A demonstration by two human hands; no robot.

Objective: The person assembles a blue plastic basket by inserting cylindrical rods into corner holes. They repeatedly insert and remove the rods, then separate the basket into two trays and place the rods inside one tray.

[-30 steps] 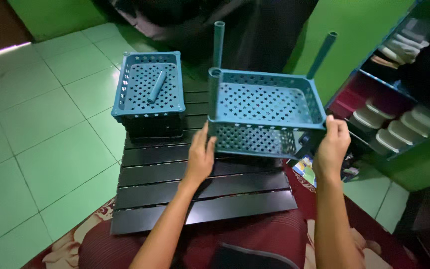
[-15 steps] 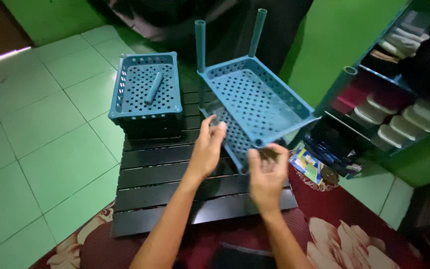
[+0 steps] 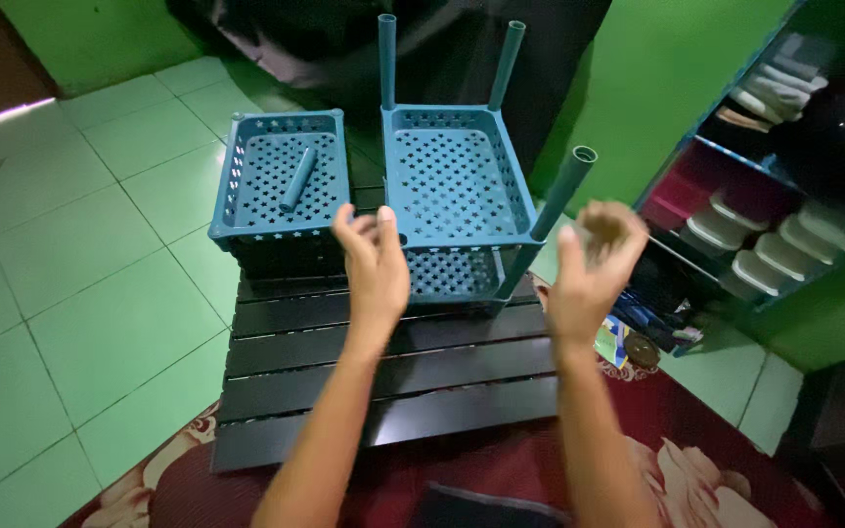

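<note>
A blue perforated tray [image 3: 454,176] stands on a black slatted table [image 3: 383,376]. Three blue tube posts rise from its corners: two at the far side [image 3: 386,59] [image 3: 509,64] and one at the near right [image 3: 559,196]. My left hand [image 3: 374,264] is raised with fingers up, at the tray's near left corner, holding nothing. My right hand [image 3: 594,259] is blurred and open, just right of the near right post, apart from it. To the left sits a second blue basket [image 3: 243,186] with a loose blue tube [image 3: 298,179] lying inside.
A blue shelf unit [image 3: 735,196] with folded items stands at the right against a green wall. Green floor tiles [image 3: 80,274] lie to the left. A dark red flowered rug [image 3: 696,440] lies under the table. Dark cloth [image 3: 344,39] hangs behind the trays.
The tray was held tilted in both hands; now it stands level on the table beside the basket. Both hands have come off it, and my right hand has swung out to the right.
</note>
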